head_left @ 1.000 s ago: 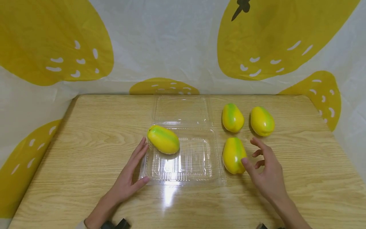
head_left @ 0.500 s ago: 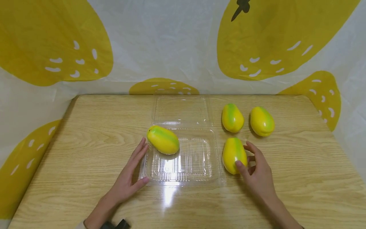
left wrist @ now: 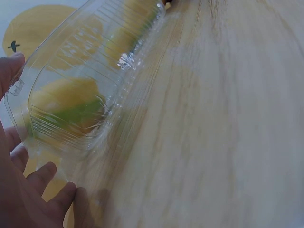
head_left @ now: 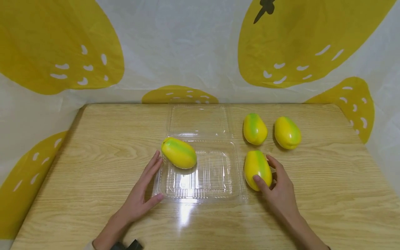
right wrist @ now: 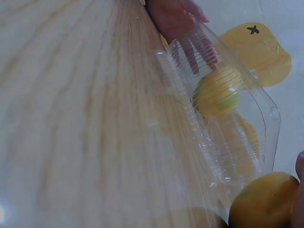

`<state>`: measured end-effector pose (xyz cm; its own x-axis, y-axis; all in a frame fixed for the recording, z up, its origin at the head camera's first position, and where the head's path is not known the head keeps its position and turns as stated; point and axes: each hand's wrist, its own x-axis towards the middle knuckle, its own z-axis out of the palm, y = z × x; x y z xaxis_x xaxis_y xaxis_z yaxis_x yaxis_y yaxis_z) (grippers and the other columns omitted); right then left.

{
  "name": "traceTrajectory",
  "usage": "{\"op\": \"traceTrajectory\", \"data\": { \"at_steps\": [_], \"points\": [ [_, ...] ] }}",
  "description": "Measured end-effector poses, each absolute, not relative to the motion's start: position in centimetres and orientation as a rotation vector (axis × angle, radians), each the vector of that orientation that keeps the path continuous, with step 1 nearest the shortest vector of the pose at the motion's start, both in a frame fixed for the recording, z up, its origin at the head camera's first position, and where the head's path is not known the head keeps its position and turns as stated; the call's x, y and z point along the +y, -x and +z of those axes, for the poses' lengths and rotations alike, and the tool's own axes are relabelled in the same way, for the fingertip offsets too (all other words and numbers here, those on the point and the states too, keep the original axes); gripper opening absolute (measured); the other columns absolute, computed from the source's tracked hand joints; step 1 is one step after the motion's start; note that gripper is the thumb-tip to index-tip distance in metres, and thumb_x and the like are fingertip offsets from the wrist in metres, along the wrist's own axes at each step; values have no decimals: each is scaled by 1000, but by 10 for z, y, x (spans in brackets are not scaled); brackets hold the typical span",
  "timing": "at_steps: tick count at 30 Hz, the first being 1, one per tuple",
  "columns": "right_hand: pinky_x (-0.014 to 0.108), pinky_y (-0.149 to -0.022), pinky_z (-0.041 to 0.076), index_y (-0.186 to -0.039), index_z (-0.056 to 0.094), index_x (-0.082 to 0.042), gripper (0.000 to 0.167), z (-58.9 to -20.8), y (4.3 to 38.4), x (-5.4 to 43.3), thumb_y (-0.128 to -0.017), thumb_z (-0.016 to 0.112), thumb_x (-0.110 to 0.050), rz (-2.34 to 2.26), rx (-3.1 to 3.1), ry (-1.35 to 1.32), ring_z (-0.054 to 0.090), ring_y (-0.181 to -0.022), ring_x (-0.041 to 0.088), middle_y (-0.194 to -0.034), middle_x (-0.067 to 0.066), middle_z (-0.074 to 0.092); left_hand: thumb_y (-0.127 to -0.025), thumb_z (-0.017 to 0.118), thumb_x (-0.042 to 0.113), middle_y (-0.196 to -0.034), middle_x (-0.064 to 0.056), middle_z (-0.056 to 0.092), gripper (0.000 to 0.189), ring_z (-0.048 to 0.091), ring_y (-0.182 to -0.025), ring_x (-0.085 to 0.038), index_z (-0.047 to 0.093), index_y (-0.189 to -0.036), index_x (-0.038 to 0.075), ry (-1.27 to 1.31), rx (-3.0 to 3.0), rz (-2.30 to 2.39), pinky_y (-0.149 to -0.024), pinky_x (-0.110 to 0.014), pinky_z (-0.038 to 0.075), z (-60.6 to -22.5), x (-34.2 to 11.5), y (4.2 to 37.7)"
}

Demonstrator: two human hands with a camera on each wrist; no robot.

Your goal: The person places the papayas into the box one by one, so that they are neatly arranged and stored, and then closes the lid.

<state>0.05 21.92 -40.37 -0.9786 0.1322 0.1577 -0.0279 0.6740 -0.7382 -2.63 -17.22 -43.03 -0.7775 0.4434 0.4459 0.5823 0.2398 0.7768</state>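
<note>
My right hand [head_left: 282,194] grips a yellow papaya [head_left: 257,168] with a green stripe, thumb on top and fingers curled round its right side. That papaya lies just right of a clear plastic clamshell box [head_left: 215,177], whose lid [head_left: 200,119] is folded open to the back. One papaya [head_left: 179,152] rests tilted in the box at its back left corner. My left hand [head_left: 140,194] lies along the box's left side, fingers straight and spread, thumb tip at the front left corner. In the left wrist view, the thumb [left wrist: 14,66] overlaps the clear rim.
Two more papayas, a nearer-middle one [head_left: 255,129] and a far-right one [head_left: 287,132], lie behind my right hand. The wooden table [head_left: 109,139] ends at the back against a white cloth [head_left: 181,41] printed with yellow fruit.
My right hand has moved left and its fingers have curled round the papaya beside the box. The left hand, the box and the other papayas have stayed in place.
</note>
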Motion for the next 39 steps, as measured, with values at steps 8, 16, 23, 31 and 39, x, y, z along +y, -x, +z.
{"op": "traceTrajectory", "data": {
  "at_steps": [8,16,23,31,39],
  "points": [
    [15,-71,42,-145,36,-9,64,-398,4,220,-91,64,-27,1192,-2724,110,56,-86,22,-134,14,49,-82,69,23,-157,-20,11,82,12,-143,-37,27,-148,-3,983,-2364,-1581,-116,-30,9,-431,-172,26],
    [20,-72,44,-145,36,-10,69,-393,6,220,-89,67,-35,1175,-2807,145,58,-93,26,-131,16,49,-84,67,26,-157,-21,11,80,12,-143,-37,28,-147,-4,986,-2357,-1582,-116,-30,9,-433,-173,26],
    [23,-68,47,-145,37,-13,70,-390,6,222,-88,67,-38,1193,-2850,174,58,-86,24,-119,15,55,-86,66,29,-156,-24,12,79,12,-143,-37,28,-146,-6,995,-2342,-1579,-116,-30,9,-435,-173,26],
    [24,-64,48,-145,39,-16,66,-389,7,224,-89,66,-38,1185,-2854,156,57,-82,22,-112,14,58,-85,67,27,-156,-24,12,80,12,-143,-37,28,-146,-6,989,-2346,-1574,-116,-30,8,-437,-174,27],
    [24,-62,47,-144,39,-14,65,-386,6,225,-90,66,-35,1192,-2838,138,57,-81,23,-107,14,59,-85,67,28,-156,-23,13,79,12,-143,-38,29,-146,-6,990,-2345,-1573,-116,-29,9,-436,-173,28]
  ]
}}
